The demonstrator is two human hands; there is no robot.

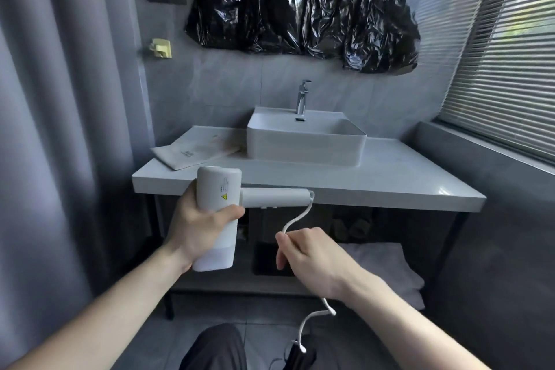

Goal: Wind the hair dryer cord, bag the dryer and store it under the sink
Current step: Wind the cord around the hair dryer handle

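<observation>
My left hand [200,231] grips the body of a white hair dryer [218,189], held upright in front of the counter edge with its handle pointing right. A white cord [297,218] leaves the handle's end, curves down and passes through my right hand [312,258], which pinches it. Below that hand the cord [312,317] hangs loose toward the floor by my legs. A flat pale cloth bag [192,152] lies on the counter left of the sink [303,144]. Under the counter an open shelf [240,285] is visible.
The white countertop [390,177] holds a raised basin with a chrome faucet [301,96]. Folded white towels [390,267] and a dark item [267,258] sit on the lower shelf. A grey curtain hangs at left, window blinds at right, black plastic above the sink.
</observation>
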